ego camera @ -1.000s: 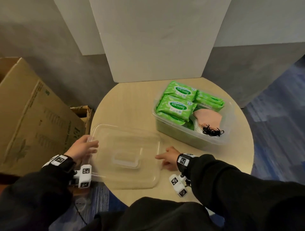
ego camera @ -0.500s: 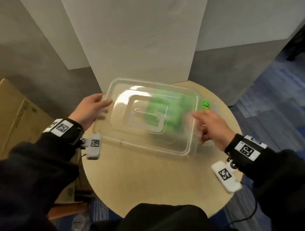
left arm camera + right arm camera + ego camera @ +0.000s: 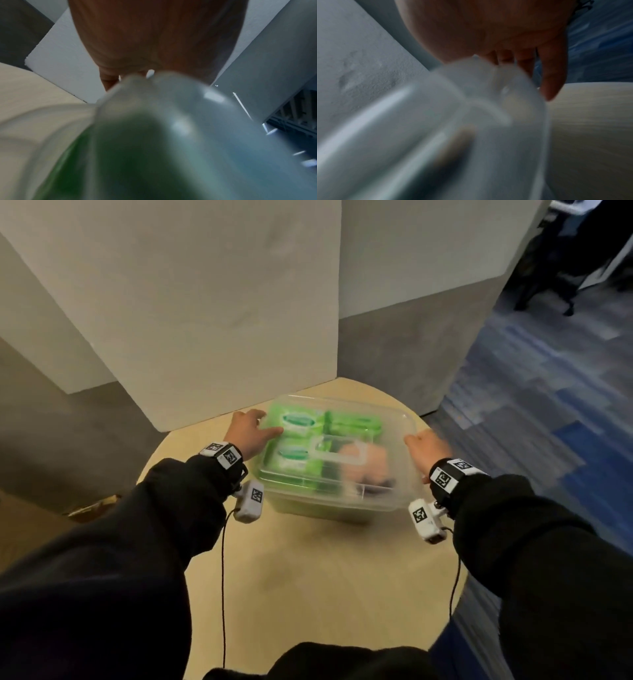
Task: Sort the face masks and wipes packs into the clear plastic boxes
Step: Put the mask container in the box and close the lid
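A clear plastic box (image 3: 310, 510) stands at the back of the round table (image 3: 308, 583). Inside it lie green wipes packs (image 3: 296, 421) on the left and pink face masks (image 3: 364, 462) on the right. A clear lid (image 3: 380, 419) lies over the box, blurred by motion. My left hand (image 3: 250, 429) grips the lid's left end with the thumb on top. My right hand (image 3: 424, 442) holds the right end, fingers curled over the rim. Both wrist views show only a palm (image 3: 154, 40) and fingers (image 3: 553, 81) against the blurred lid (image 3: 471, 108).
White panels (image 3: 222, 302) stand close behind the table. A cardboard box (image 3: 92, 505) shows at the left, below table height. Blue carpet (image 3: 548, 405) runs along the right side. The near half of the table top is bare wood.
Both hands lifted the lid off the front left of the table, carried it back and to the right, and lowered it over the filled box.
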The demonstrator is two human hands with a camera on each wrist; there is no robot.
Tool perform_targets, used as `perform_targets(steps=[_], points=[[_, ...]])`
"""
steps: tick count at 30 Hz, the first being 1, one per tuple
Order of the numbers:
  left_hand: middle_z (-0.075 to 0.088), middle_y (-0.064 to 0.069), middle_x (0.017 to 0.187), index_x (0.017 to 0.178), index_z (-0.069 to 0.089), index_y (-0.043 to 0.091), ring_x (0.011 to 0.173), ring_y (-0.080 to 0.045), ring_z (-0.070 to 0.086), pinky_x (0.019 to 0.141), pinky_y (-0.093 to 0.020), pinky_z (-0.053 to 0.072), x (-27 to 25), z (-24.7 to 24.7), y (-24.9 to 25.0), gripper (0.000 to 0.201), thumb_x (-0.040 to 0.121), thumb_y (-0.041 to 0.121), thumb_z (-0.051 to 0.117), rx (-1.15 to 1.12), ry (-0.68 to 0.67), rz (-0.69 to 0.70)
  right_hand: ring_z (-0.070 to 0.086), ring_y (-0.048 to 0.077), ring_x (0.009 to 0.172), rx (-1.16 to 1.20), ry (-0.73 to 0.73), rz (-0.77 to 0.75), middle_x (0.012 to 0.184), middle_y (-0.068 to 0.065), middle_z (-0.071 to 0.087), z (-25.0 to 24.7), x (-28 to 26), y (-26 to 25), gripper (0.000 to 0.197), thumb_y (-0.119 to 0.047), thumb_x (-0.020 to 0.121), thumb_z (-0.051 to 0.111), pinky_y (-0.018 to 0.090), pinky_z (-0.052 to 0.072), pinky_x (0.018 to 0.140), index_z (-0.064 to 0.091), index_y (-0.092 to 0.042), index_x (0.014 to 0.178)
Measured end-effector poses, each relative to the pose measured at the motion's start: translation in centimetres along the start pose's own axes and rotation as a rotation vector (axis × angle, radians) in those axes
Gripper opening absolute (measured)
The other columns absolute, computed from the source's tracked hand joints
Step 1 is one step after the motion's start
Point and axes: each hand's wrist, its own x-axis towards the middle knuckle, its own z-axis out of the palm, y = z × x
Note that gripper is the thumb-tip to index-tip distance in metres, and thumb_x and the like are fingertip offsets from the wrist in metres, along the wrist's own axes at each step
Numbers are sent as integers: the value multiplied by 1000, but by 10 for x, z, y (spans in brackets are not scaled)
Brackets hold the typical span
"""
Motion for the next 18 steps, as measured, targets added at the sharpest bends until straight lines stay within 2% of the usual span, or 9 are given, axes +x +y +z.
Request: perform_targets(steps=[2,4,7,11,13,15,18], points=[[53,-17,144,147,54,13,121,-32,60,106,-45,49,2,-3,1,70,90,47,76,15,-17,4,54,46,121,41,-13,45,136,25,55,8,-3,-3,51,-37,97,42,58,49,99,43,-3,135],[56,-15,143,147,54,12,122,-31,60,105,-41,47,3,-6,3,65,93,42,74,14,-15,3,52,45,122,95,-29,83,138,26,53,14,-4,-5,48,-35,99,40,58,46,102,38,-6,137],[64,-12,136,142,58,9,116,-28,61,94,-33,44,4,-9,5,55,96,35,70,33,12,13,54,44,120,142,-17,77,137,25,54,17,-1,-10,45,-32,98,40,57,47,101,39,-7,136],[65,-11,133,144,57,9,119,-28,62,93,-34,46,5,-13,5,60,95,40,71,58,25,5,54,41,117,150,32,45,134,25,55,13,6,-8,43,-28,98,41,45,47,95,43,-5,134],[66,-12,130,142,58,8,114,-28,63,90,-33,47,9,-13,3,59,94,40,72,65,18,7,55,41,115,157,21,44,131,24,57,14,9,-6,41,-30,99,42,49,48,96,43,-6,131],[65,-12,133,142,57,8,114,-29,64,93,-36,50,14,-10,1,59,94,41,71,58,-22,-24,55,41,115,152,4,56,131,24,56,16,10,-6,41,-31,100,41,50,48,97,41,-6,131],[62,-10,136,147,46,15,114,-29,65,100,-48,54,20,-5,-5,63,95,42,69,-54,-131,-137,54,41,117,148,5,55,133,24,55,22,13,-6,42,-31,102,40,41,41,88,37,-6,136]])
